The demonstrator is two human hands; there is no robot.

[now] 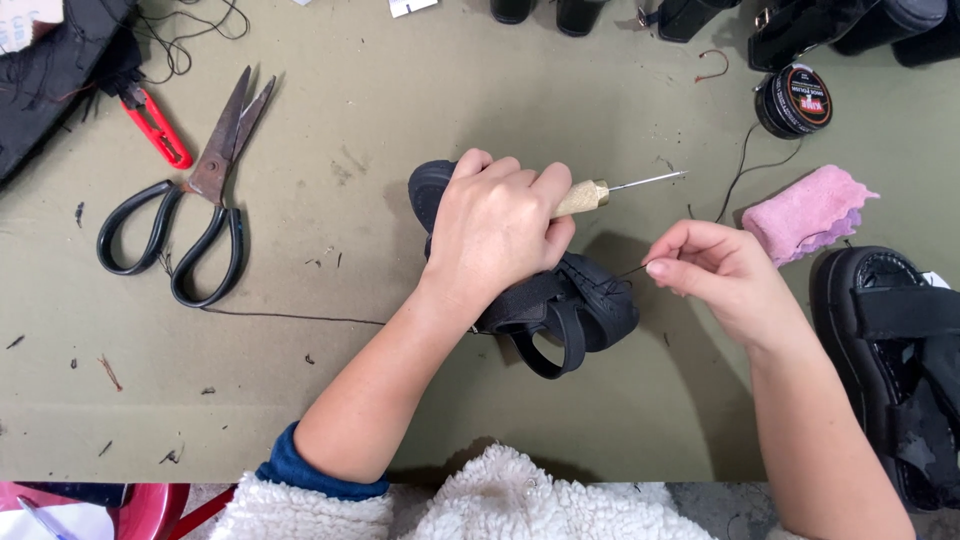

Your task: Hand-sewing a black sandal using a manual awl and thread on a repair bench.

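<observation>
A black sandal (570, 300) lies on the olive table (400, 380), partly under my left hand (495, 225). That hand presses on the sandal and also grips a wooden-handled awl (600, 190) whose metal needle points right. My right hand (715, 270) is just right of the sandal, pinching a thin dark thread (628, 272) that runs into the sandal's strap. The thread's far end trails up across the table toward the tin.
Large black-handled scissors (195, 200) and red thread snips (155, 125) lie at the left. A round polish tin (795, 100) and a pink cloth (805, 212) sit at the right. A second black sandal (895, 350) rests at the right edge. More black shoes (800, 20) line the far edge.
</observation>
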